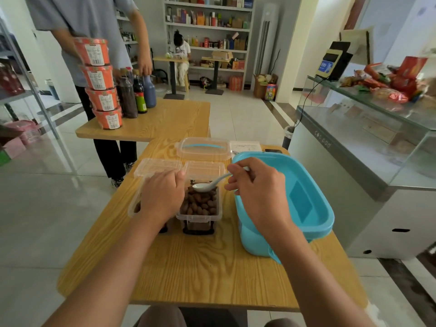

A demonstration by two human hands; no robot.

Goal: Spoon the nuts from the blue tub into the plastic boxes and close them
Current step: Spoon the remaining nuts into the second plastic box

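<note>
Emptying a spoonful into the middle box

My right hand (256, 192) pinches the white ceramic spoon (207, 184) over the nut-filled clear plastic box (199, 208); my left hand (162, 195) rests curled on the neighbouring clear box (155, 168), steadying it; the blue plastic tub (306, 208) sits just right.

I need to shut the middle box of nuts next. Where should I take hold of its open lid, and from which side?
Take the lid by its free far edge, coming from the far side and swinging it toward you. It stands open behind the box of nuts, seemingly hinged along the back rim. The right hand holds the spoon over the box, so move that away first.
</note>
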